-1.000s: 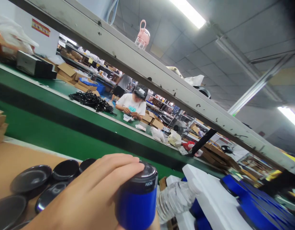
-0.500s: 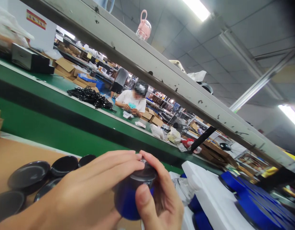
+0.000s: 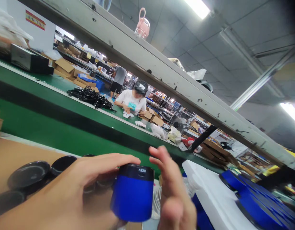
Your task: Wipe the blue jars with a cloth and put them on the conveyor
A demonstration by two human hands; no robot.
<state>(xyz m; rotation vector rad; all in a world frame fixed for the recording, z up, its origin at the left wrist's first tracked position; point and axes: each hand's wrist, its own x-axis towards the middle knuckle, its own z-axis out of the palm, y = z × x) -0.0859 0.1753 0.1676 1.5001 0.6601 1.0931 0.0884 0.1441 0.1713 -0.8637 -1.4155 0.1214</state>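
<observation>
A blue cylindrical device (image 3: 133, 198) with a black top band marked "DC5V" and a small port stands upright in front of me. My left hand (image 3: 90, 179) holds it from the left, its fingers reaching over the black top edge; the thumb is mostly hidden. Just to the right of the device, my right hand (image 3: 174, 191) is open and apart from it, blurred, with the fingers raised and the thumb toward me. Several round black dish-like parts (image 3: 29, 175) lie to the left, partly behind my left forearm.
White foam (image 3: 207, 185) and several blue parts (image 3: 259, 201) are at the right. Beyond runs a green conveyor (image 3: 54, 115) with a heap of black cables (image 3: 90, 97). A person in a white shirt (image 3: 128, 97) works across it. A grey beam (image 3: 128, 44) crosses overhead, carrying a pink bottle (image 3: 143, 27).
My right hand has let go of the blue device and moved right, its fingers opening. My left hand keeps hold, and the device's label and front now show fully. The person opposite has parted their hands.
</observation>
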